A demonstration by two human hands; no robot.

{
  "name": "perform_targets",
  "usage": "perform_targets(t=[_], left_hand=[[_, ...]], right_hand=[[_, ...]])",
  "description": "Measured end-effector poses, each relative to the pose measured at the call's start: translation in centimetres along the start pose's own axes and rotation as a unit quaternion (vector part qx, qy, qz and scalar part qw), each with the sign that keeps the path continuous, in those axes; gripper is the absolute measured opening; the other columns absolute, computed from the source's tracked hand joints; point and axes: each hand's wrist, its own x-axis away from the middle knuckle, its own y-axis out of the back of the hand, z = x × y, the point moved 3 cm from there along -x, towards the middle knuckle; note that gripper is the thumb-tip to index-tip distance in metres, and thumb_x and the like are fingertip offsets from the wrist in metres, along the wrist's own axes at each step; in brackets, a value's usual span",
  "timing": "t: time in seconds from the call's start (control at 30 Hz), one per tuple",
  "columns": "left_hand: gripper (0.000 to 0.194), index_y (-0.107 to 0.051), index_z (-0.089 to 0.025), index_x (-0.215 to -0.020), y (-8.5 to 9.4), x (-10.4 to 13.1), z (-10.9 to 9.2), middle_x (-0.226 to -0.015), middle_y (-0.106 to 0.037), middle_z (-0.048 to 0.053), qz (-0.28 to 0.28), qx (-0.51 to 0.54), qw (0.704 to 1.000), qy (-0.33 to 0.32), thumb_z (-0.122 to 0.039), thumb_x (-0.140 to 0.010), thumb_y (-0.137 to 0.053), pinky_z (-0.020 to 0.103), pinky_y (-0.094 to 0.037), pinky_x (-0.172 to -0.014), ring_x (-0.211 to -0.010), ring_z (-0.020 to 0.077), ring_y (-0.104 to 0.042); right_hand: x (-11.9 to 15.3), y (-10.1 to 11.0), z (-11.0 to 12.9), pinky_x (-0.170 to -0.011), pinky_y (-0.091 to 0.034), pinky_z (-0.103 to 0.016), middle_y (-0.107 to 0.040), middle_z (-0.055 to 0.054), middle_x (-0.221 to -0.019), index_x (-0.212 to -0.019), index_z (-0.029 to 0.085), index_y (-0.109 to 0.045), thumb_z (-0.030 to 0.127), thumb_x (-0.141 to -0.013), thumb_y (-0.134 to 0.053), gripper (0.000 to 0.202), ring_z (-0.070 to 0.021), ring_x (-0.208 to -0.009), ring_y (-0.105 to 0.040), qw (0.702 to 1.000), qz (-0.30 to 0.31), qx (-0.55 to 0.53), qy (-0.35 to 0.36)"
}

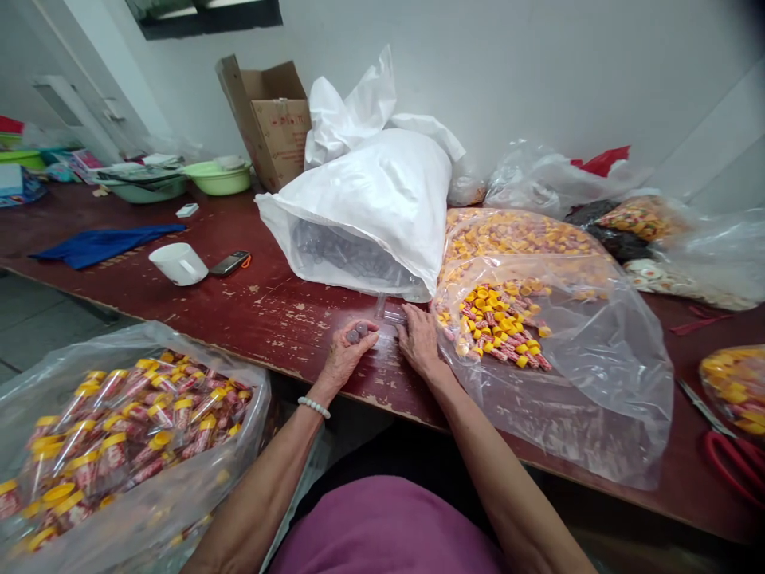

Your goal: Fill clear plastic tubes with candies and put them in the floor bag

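Where a worn red worktop (pixel 268 311) met a white wall, one white sack (pixel 370 207) lay open above two hands at its near edge. The left hand (pixel 347 359) pinched small grey pieces (pixel 357 332); the right hand (pixel 418 341) rested flat, fingers spread on clear tubes (pixel 391 315). One white cup (pixel 178 263) stood far left.

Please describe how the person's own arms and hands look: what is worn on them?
Both forearms are bare, with no sleeves or gloves in view. The left hand has a white bead bracelet around its wrist. The right hand shows no ring, watch or bracelet.
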Motion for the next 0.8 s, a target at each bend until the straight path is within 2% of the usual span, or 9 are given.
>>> perform_targets(t=[0.13,0.23,0.33,0.4,0.47,0.53,0.6,0.7,0.8], left_hand=[[0.021,-0.063,-0.016,-0.084,-0.3,-0.1,0.2,-0.081,-0.066,0.001,-0.017,0.091,0.995,0.028,-0.029,-0.07,-0.071,0.022,-0.048,-0.07,-0.073,0.0106,-0.06],[0.021,-0.061,-0.016,-0.082,-0.5,-0.2,0.3,-0.085,-0.068,0.003,-0.024,0.21,0.975,0.074,-0.028,-0.069,-0.072,0.029,-0.05,-0.079,-0.082,0.0145,-0.065],[0.021,-0.061,-0.016,-0.083,-0.5,-0.1,0.4,-0.09,-0.069,0.004,-0.009,0.249,0.963,0.103,-0.026,-0.068,-0.072,0.032,-0.05,-0.083,-0.085,0.0163,-0.066],[0.022,-0.062,-0.016,-0.084,-0.5,-0.1,0.5,-0.087,-0.068,0.003,0.019,0.205,0.973,0.104,-0.023,-0.066,-0.072,0.03,-0.05,-0.079,-0.08,0.0155,-0.065],[0.02,-0.063,-0.015,-0.082,-0.6,-0.2,0.5,-0.081,-0.067,0.002,0.055,0.09,0.991,0.077,-0.022,-0.065,-0.07,0.028,-0.049,-0.072,-0.073,0.0146,-0.062],[0.015,-0.062,-0.014,-0.078,-0.6,-0.3,0.7,-0.076,-0.066,0.002,0.077,-0.032,0.996,0.044,-0.023,-0.066,-0.067,0.027,-0.047,-0.067,-0.07,0.0151,-0.059],[0.015,-0.061,-0.014,-0.081,-0.4,-0.4,0.6,-0.08,-0.065,0.004,0.074,-0.119,0.99,0.014,-0.024,-0.069,-0.062,0.028,-0.046,-0.069,-0.074,0.0164,-0.058],[0.038,-0.051,-0.016,-0.104,-0.4,0.0,-0.1,-0.095,-0.063,0.006,0.069,-0.184,0.98,-0.016,-0.022,-0.068,-0.062,0.03,-0.047,-0.075,-0.083,0.0171,-0.059],[0.07,-0.032,-0.017,-0.125,-1.1,1.1,-1.0,-0.101,-0.061,0.006,0.136,-0.2,0.97,-0.009,-0.018,-0.063,-0.066,0.032,-0.047,-0.079,-0.086,0.0178,-0.06]], right_hand=[[-0.1,-1.2,-1.1,-0.098,-0.035,-0.047,-0.06,-0.016,-0.121,-0.122,0.012,-0.055,0.015,-0.083,-0.049,0.039,-0.0291,-0.111,-0.05,0.997,0.045,0.057,0.004],[0.4,-0.9,-0.6,-0.101,-0.033,-0.047,-0.055,-0.017,-0.127,-0.125,0.011,-0.052,0.015,-0.082,-0.05,0.043,-0.0293,-0.117,-0.047,0.999,0.015,0.044,0.001],[0.8,0.1,0.9,-0.103,-0.033,-0.041,-0.053,-0.016,-0.129,-0.126,0.009,-0.05,0.017,-0.085,-0.046,0.042,-0.0249,-0.12,-0.046,0.999,-0.031,-0.03,-0.009],[0.9,0.9,2.7,-0.101,-0.036,-0.037,-0.056,-0.012,-0.126,-0.126,0.014,-0.05,0.021,-0.09,-0.042,0.038,-0.0205,-0.118,-0.048,0.995,-0.018,-0.099,0.018],[1.1,1.5,5.0,-0.1,-0.036,-0.034,-0.057,-0.008,-0.125,-0.126,0.018,-0.05,0.027,-0.093,-0.04,0.036,-0.0184,-0.116,-0.049,0.988,0.031,-0.134,0.073],[1.3,2.0,6.9,-0.098,-0.037,-0.036,-0.058,-0.007,-0.124,-0.124,0.02,-0.052,0.035,-0.092,-0.044,0.037,-0.0207,-0.112,-0.05,0.984,0.075,-0.111,0.115],[1.5,2.5,8.0,-0.093,-0.038,-0.039,-0.059,-0.009,-0.12,-0.121,0.022,-0.056,0.044,-0.088,-0.05,0.04,-0.0244,-0.106,-0.05,0.987,0.093,-0.057,0.122],[2.1,2.7,7.7,-0.083,-0.043,-0.037,-0.059,-0.009,-0.113,-0.117,0.024,-0.057,0.045,-0.088,-0.05,0.037,-0.0232,-0.096,-0.053,0.988,0.122,-0.035,0.09],[3.2,2.6,6.4,-0.08,-0.044,-0.032,-0.06,-0.006,-0.103,-0.111,0.023,-0.059,0.035,-0.091,-0.048,0.026,-0.0181,-0.089,-0.056,0.977,0.158,-0.122,0.071]])
